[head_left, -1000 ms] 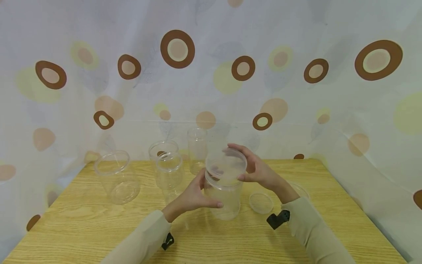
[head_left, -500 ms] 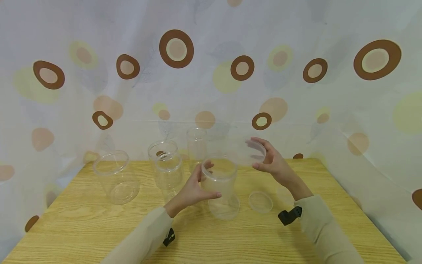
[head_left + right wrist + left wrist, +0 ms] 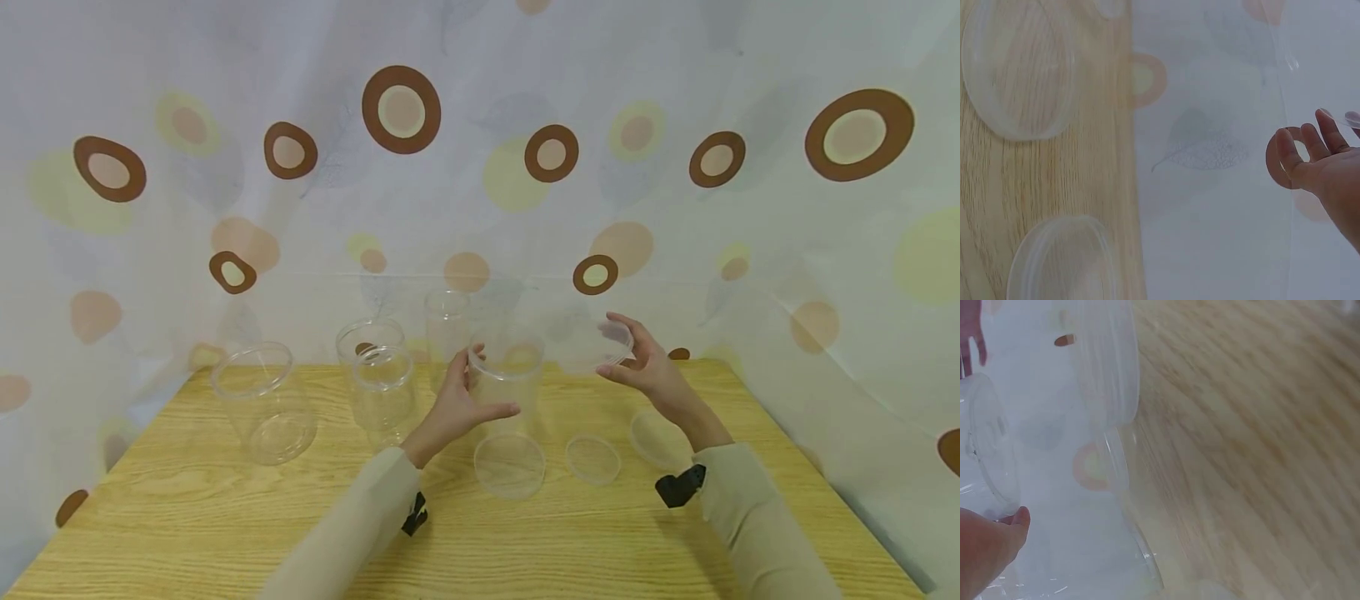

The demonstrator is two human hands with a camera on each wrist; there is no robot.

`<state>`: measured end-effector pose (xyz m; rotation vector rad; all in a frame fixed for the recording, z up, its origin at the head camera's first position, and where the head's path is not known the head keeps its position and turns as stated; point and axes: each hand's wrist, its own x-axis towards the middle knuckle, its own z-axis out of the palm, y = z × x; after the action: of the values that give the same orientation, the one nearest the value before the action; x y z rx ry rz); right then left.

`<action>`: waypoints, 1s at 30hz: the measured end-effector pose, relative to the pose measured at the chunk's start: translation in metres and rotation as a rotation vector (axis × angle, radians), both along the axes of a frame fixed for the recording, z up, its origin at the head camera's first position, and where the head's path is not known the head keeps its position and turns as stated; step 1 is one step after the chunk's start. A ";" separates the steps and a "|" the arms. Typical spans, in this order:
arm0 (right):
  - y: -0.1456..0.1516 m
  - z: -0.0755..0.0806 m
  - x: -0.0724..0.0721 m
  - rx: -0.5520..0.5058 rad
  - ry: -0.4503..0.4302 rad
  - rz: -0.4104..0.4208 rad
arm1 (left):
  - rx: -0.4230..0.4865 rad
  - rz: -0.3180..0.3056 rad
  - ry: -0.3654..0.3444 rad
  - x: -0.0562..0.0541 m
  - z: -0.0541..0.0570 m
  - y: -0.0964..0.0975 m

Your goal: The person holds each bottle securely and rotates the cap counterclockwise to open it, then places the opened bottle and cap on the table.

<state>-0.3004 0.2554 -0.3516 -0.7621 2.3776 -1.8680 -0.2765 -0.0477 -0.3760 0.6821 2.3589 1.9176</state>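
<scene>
My left hand [image 3: 463, 408] grips a clear plastic jar [image 3: 512, 375] from the side, thumb in front and fingers behind it. In the head view the jar overlaps the space above a round clear lid [image 3: 510, 467] lying on the wooden table. The left wrist view shows my hand [image 3: 988, 550] at the end of a clear cylinder [image 3: 997, 456]. Farther right, my right hand [image 3: 654, 371] is raised and holds a round clear lid [image 3: 617, 337] between thumb and fingers; most of it barely shows against the wall. Part of its edge appears past the fingertips in the right wrist view.
Two more clear lids [image 3: 592, 460] [image 3: 658, 440] lie on the table to the right. A wide jar [image 3: 262, 400] stands at the left. Two jars [image 3: 382, 371] overlap nearer the middle, and a tall narrow jar [image 3: 447, 333] stands behind. A patterned curtain [image 3: 480, 208] backs the table.
My right hand has carried the lid from above the jar out to the right. My left hand has lifted the jar, and the lid beneath it has come into sight.
</scene>
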 end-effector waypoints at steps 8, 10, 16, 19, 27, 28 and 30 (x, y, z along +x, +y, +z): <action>0.017 -0.007 -0.008 0.153 -0.015 -0.117 | -0.008 0.033 0.011 -0.025 -0.018 0.019; 0.021 -0.010 -0.011 0.171 -0.007 -0.137 | -0.009 0.039 0.014 -0.030 -0.022 0.025; 0.032 -0.020 -0.019 0.233 -0.013 -0.185 | -0.025 0.038 0.026 -0.034 -0.028 0.040; 0.036 -0.023 -0.021 0.267 -0.028 -0.195 | -0.031 0.030 0.024 -0.035 -0.030 0.048; 0.040 -0.027 -0.025 0.393 0.021 -0.209 | -0.002 0.006 0.037 -0.037 -0.036 0.062; 0.040 -0.028 -0.026 0.403 0.027 -0.210 | -0.001 0.006 0.032 -0.037 -0.037 0.063; 0.042 -0.031 -0.028 0.420 0.027 -0.208 | -0.002 0.012 0.025 -0.036 -0.038 0.066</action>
<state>-0.3280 0.2969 -0.3823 -0.5209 2.8179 -1.3333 -0.3128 0.0178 -0.4142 0.6974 2.3851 1.9221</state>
